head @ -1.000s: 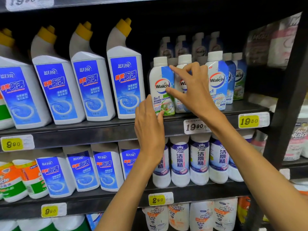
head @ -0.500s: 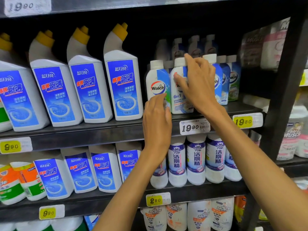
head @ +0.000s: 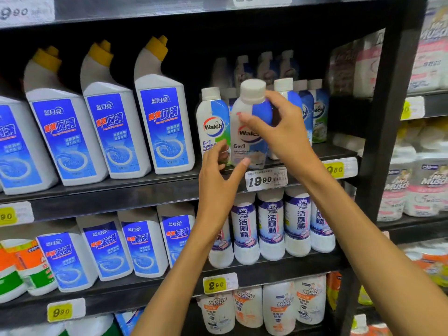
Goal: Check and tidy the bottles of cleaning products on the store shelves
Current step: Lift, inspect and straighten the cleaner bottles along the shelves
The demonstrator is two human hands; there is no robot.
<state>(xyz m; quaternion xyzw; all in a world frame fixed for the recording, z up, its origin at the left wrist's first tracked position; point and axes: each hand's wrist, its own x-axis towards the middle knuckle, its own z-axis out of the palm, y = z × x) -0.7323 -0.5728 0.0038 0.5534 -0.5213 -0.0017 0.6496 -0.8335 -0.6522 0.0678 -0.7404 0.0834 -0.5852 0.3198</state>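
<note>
The right hand [head: 283,132] gripped the Walch 6-in-1 bottle [head: 249,132] around its upper body, tilted forward at the shelf edge [head: 121,192]. The left hand [head: 218,180] was spread, fingertips near the bottle's base, beside the Walch 5-in-1 bottle [head: 212,122].

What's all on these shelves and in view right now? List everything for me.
Walch 6in1 bottle: one, white and blue, pulled forward and tilted, held.
Walch 5in1 bottle: one, white, blue and green, middle shelf, left of it.
Toilet cleaner bottles: several, white, blue labels, yellow caps, middle shelf left.
Purple-label bottles: a row, white, lower shelf.
Price tag 19.90: one, white, shelf edge.
Left hand: below the 6in1 bottle, fingers relaxed.
Right hand: grips the 6in1 bottle.
</note>
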